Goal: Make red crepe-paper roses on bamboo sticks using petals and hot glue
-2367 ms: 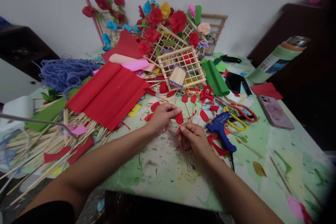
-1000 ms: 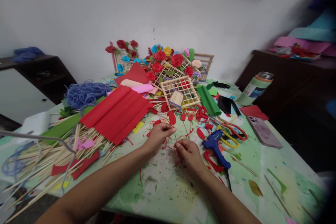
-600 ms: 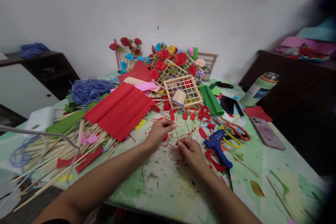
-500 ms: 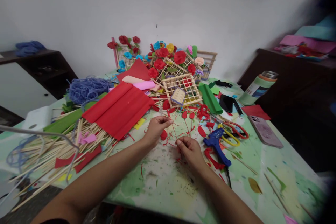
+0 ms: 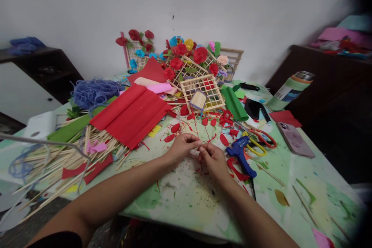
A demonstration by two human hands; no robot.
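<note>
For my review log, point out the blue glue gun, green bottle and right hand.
Blue glue gun (image 5: 241, 151), head view, its body.
Green bottle (image 5: 287, 93), head view, its label.
Right hand (image 5: 214, 161), head view, its back.

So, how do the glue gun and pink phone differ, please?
The glue gun is blue, the phone dusky pink. The glue gun is pistol-shaped, with a cord; the phone a flat slab. The glue gun lies nearer the right hand than the phone. Both rest on the table.

Nothing legible — bottle label (image 5: 287, 93) too small.
</note>
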